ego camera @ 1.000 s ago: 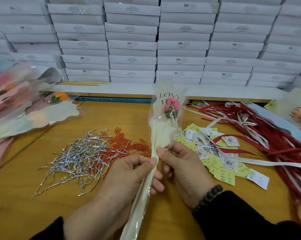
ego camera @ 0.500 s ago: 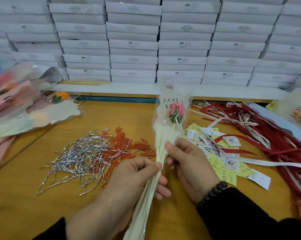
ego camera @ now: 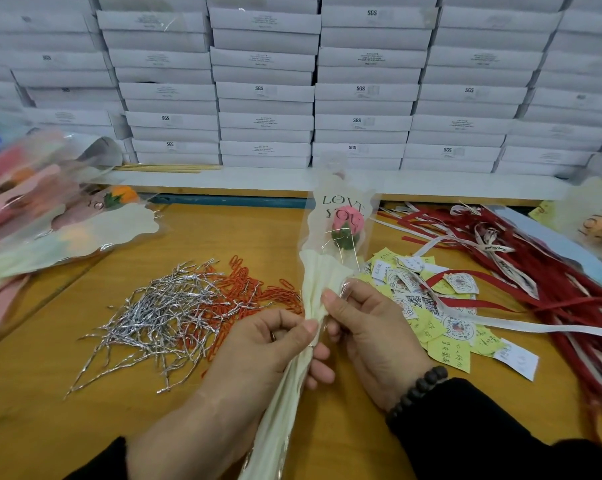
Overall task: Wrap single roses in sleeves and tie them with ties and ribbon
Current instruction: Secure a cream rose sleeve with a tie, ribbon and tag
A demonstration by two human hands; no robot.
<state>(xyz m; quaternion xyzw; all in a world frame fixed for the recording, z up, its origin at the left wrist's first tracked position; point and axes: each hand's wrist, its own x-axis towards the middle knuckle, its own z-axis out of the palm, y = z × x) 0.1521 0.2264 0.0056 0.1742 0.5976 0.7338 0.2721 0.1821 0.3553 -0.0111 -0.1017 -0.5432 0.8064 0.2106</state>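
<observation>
A pink rose (ego camera: 348, 220) stands upright inside a clear sleeve (ego camera: 318, 278) with a cream lining, printed "LOVE YOU". My left hand (ego camera: 261, 351) grips the gathered sleeve at its narrow waist, thumb on top. My right hand (ego camera: 368, 327) pinches the same gathered part from the right, just above the left. A heap of silver twist ties (ego camera: 161, 313) lies left of the hands, with orange paper clips (ego camera: 247, 289) beside it. Red and white ribbons (ego camera: 521, 265) spread at the right.
Wrapped roses (ego camera: 50, 216) are piled at the left edge. Yellow and white paper tags (ego camera: 431, 306) lie right of my hands. Stacked white boxes (ego camera: 292, 84) line the back of the wooden table (ego camera: 50, 427). Another sleeved rose (ego camera: 601, 230) lies far right.
Both hands slid up the sleeve, bunching it tighter under the rose. The sleeved rose has risen and shifted slightly right.
</observation>
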